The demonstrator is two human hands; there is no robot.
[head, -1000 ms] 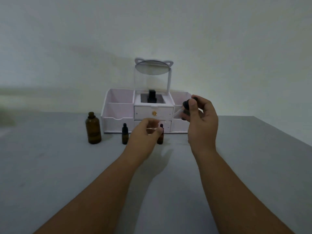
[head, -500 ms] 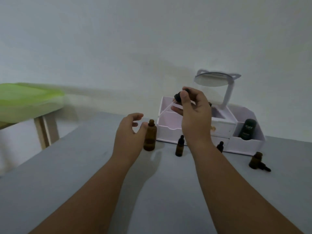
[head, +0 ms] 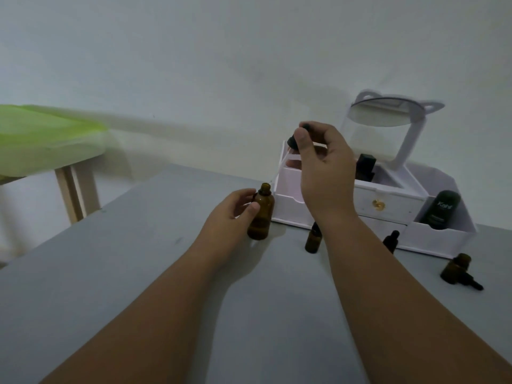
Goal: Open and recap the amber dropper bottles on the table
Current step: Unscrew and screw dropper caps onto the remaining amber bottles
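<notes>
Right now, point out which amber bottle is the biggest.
The large amber bottle steadied by the left hand, uncapped, left of the organizer. The other amber bottles are clearly smaller.

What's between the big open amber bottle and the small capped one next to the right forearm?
Head view: only bare grey table between the large open bottle and the small capped bottle.
</notes>
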